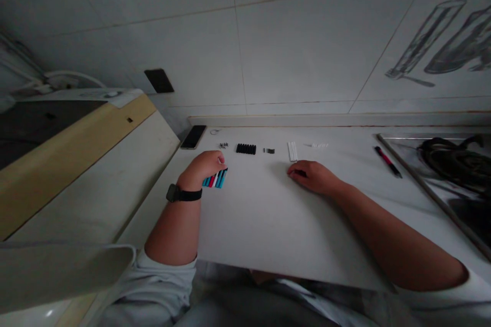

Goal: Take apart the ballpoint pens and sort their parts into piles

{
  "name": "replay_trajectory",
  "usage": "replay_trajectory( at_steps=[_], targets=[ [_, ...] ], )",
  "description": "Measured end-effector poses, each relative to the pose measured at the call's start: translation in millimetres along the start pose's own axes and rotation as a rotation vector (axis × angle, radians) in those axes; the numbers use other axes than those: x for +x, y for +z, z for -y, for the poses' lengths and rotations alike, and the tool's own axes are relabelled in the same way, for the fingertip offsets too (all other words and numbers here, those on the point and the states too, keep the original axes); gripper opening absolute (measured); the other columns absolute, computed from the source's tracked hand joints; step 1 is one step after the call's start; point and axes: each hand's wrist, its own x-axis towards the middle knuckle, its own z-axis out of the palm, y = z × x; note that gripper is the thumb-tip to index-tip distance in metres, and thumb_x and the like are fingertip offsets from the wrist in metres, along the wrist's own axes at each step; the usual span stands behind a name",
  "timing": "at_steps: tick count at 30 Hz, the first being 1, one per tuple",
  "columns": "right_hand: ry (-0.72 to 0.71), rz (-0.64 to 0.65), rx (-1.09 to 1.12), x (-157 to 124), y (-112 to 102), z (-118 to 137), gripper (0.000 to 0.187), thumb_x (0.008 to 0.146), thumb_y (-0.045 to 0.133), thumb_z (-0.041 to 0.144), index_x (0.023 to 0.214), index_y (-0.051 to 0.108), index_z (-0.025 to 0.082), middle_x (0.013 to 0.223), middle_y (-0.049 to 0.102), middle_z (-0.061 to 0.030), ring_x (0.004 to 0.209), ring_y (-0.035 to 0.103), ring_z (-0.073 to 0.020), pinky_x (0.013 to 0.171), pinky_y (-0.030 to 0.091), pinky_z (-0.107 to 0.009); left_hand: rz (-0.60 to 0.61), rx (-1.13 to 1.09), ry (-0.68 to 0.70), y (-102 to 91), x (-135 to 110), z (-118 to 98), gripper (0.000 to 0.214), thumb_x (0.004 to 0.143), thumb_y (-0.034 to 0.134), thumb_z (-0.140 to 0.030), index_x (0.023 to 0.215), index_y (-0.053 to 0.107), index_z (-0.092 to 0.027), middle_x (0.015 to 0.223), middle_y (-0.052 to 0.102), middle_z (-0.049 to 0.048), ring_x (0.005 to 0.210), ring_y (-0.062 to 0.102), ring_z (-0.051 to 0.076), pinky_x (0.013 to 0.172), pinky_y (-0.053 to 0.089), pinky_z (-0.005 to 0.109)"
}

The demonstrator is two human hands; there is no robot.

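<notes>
My left hand (209,164) hovers at or rests on a row of slim coloured tubes (217,180) in teal, red and white, like pen barrels. Its fingers are curled together, and whatever lies between them is hidden. On the right, my right hand (311,176) lies low over the table with bent fingers, thumb and fingertips close together. Just beyond those fingertips is a bundle of white sticks (292,151). Whether the right fingers pinch anything is too small to tell. A row of short black sleeves (246,149) sits between the hands, farther back.
Along the back of the white table (253,230) are small metal pieces (223,145), dark clips (270,151) and pale thin coils (320,145). A phone (194,137) lies back left. A red-and-black pen (388,162) lies beside the stove (452,163). A board-edged cabinet (115,163) stands left.
</notes>
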Motion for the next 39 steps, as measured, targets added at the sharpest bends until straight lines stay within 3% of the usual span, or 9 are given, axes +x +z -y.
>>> replay_trajectory(
  at_steps=[3, 6, 12, 14, 18, 22, 28, 33, 39],
  targets=[
    [-0.01, -0.011, 0.01, 0, -1, 1, 0.023, 0.095, 0.055, 0.03, 0.104, 0.075, 0.024, 0.1, 0.075, -0.0061, 0.083, 0.067, -0.0197, 0.078, 0.051, -0.032, 0.058, 0.004, 0.012, 4.5, 1, 7, 0.019, 0.074, 0.08, -0.024, 0.091, 0.072, -0.021, 0.078, 0.07, 0.0006, 0.066, 0.062, 0.017, 0.058, 0.038, 0.026],
    [-0.02, -0.012, 0.01, 0, -1, 3, 0.022, 0.094, 0.055, 0.029, 0.102, 0.076, 0.024, 0.098, 0.075, -0.0061, 0.084, 0.068, -0.0199, 0.078, 0.05, -0.032, 0.026, 0.035, 0.041, 9.9, 2, 0, 0.025, 0.07, 0.084, -0.028, 0.09, 0.071, -0.021, 0.076, 0.067, -0.0002, 0.064, 0.059, 0.016, 0.058, 0.036, 0.026],
    [-0.002, -0.006, -0.002, 0, -1, 2, 0.022, 0.095, 0.056, 0.028, 0.103, 0.075, 0.023, 0.098, 0.075, -0.0062, 0.083, 0.067, -0.0195, 0.077, 0.05, -0.031, -0.12, 0.053, 0.117, 10.3, 1, -22, 0.027, 0.08, 0.079, -0.045, 0.089, 0.07, -0.021, 0.081, 0.069, 0.0038, 0.072, 0.06, 0.019, 0.064, 0.038, 0.028],
    [0.0, -0.001, -0.009, 0, -1, 2, 0.022, 0.095, 0.055, 0.029, 0.104, 0.075, 0.023, 0.098, 0.074, -0.006, 0.084, 0.067, -0.0193, 0.078, 0.05, -0.03, -0.091, 0.067, 0.079, 8.6, -2, -25, 0.026, 0.078, 0.08, -0.045, 0.083, 0.07, -0.021, 0.078, 0.069, 0.0036, 0.07, 0.06, 0.019, 0.063, 0.038, 0.028],
    [0.005, -0.005, -0.019, 0, -2, 6, 0.023, 0.096, 0.055, 0.029, 0.103, 0.075, 0.023, 0.097, 0.074, -0.0058, 0.082, 0.066, -0.0188, 0.078, 0.049, -0.03, 0.095, 0.093, 0.032, 12.5, -7, -24, 0.032, 0.08, 0.075, -0.048, 0.064, 0.067, -0.021, 0.054, 0.059, 0.0007, 0.049, 0.05, 0.015, 0.055, 0.034, 0.029],
    [0.007, -0.006, -0.019, 0, -3, 7, 0.023, 0.096, 0.055, 0.03, 0.103, 0.075, 0.023, 0.096, 0.074, -0.006, 0.081, 0.066, -0.0187, 0.076, 0.049, -0.03, 0.138, 0.103, 0.164, 24.5, -7, -33, 0.023, 0.075, 0.075, -0.034, 0.059, 0.065, -0.021, 0.052, 0.058, 0.0002, 0.048, 0.05, 0.014, 0.052, 0.032, 0.028],
    [-0.03, -0.012, -0.004, 1, -1, 4, 0.024, 0.097, 0.054, 0.03, 0.104, 0.076, 0.022, 0.1, 0.075, -0.0068, 0.088, 0.067, -0.0201, 0.083, 0.05, -0.032, -0.028, -0.031, 0.517, 35.9, -16, -68, 0.004, 0.082, 0.069, -0.025, 0.084, 0.066, -0.022, 0.081, 0.068, 0.0021, 0.07, 0.061, 0.018, 0.063, 0.042, 0.029],
    [-0.006, -0.046, 0.06, 0, 0, 18, 0.025, 0.096, 0.058, 0.032, 0.112, 0.074, 0.021, 0.095, 0.074, -0.0071, 0.08, 0.066, -0.0186, 0.077, 0.049, -0.031, -0.091, -0.081, 0.63, 45.9, -22, -86, 0.011, 0.09, 0.067, -0.03, 0.099, 0.064, -0.024, 0.084, 0.069, 0.0008, 0.073, 0.062, 0.018, 0.069, 0.045, 0.03],
    [0.011, -0.097, 0.167, 0, 2, 46, 0.027, 0.092, 0.066, 0.035, 0.115, 0.069, 0.021, 0.094, 0.073, -0.0057, 0.074, 0.063, -0.0154, 0.07, 0.048, -0.027, -0.219, -0.08, 0.761, 58.3, -20, -95, 0.009, 0.096, 0.064, -0.028, 0.102, 0.063, -0.021, 0.097, 0.07, 0.0051, 0.089, 0.065, 0.021, 0.081, 0.051, 0.035]
  ],
)
